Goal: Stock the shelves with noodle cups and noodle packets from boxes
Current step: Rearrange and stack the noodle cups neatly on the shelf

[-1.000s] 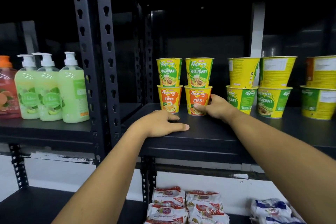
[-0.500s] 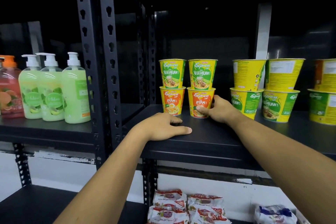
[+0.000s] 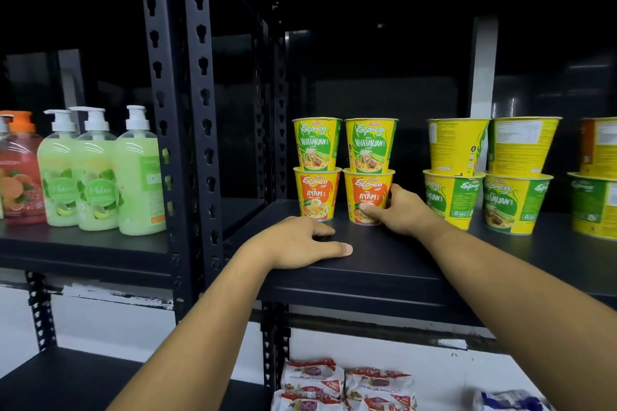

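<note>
Two stacks of noodle cups stand on the black shelf point(image 3: 384, 264). Each has an orange Ayam cup below and a green Vegetarian cup on top. My right hand point(image 3: 402, 210) grips the base of the right Ayam cup point(image 3: 365, 192), thumb on its front and fingers round its right side. The Vegetarian cup point(image 3: 370, 143) rests on it. The left Ayam cup point(image 3: 315, 193) stands just beside, under another Vegetarian cup point(image 3: 316, 143). My left hand point(image 3: 300, 242) rests flat on the shelf in front of the left stack, fingers relaxed, holding nothing.
Larger yellow-green cups point(image 3: 484, 173) stand stacked to the right on the same shelf. Green soap bottles point(image 3: 100, 170) fill the neighbouring shelf past the black upright point(image 3: 197, 110). Red-and-white noodle packets point(image 3: 347, 384) and a blue-and-white packet point(image 3: 510, 400) lie on the lower shelf.
My right hand's thumb has moved round onto the front of the right Ayam cup, tightening its hold. The left hand has stayed on the shelf. The camera has come slightly closer.
</note>
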`<state>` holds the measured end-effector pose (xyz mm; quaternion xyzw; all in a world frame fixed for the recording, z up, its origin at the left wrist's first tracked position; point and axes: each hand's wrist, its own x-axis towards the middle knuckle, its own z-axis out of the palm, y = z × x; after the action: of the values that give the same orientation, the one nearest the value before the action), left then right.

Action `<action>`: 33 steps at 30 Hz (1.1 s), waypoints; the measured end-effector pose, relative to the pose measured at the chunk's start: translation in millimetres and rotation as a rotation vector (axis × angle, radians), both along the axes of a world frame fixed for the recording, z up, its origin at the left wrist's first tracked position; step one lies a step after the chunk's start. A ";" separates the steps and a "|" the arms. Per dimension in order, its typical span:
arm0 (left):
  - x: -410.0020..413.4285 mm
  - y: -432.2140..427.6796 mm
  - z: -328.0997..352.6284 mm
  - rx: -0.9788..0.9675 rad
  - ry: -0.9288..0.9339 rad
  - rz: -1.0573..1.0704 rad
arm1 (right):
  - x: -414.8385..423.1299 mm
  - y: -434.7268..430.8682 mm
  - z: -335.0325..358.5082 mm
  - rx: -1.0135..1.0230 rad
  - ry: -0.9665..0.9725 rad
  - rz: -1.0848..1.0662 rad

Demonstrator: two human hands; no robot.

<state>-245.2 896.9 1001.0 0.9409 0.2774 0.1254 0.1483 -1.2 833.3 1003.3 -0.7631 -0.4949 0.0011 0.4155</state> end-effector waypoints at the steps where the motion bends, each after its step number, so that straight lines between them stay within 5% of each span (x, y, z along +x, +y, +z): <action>1: 0.2 0.3 -0.2 -0.002 0.001 0.002 | -0.2 0.4 0.1 -0.003 -0.001 0.002; 16: 0.4 0.7 -0.1 0.002 -0.002 -0.004 | -3.9 -2.1 1.2 -0.090 -0.029 -0.017; 25: -0.9 2.4 1.0 -0.010 -0.008 -0.002 | -16.0 -16.3 0.8 -0.327 -0.292 -0.160; 33: -1.8 2.3 0.6 0.022 -0.023 -0.003 | -41.1 -63.6 1.3 -0.420 -0.356 0.007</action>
<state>-247.0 899.3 1001.6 0.9414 0.2730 0.1390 0.1414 -42.3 769.7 1004.7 -0.8190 -0.5518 -0.0288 0.1544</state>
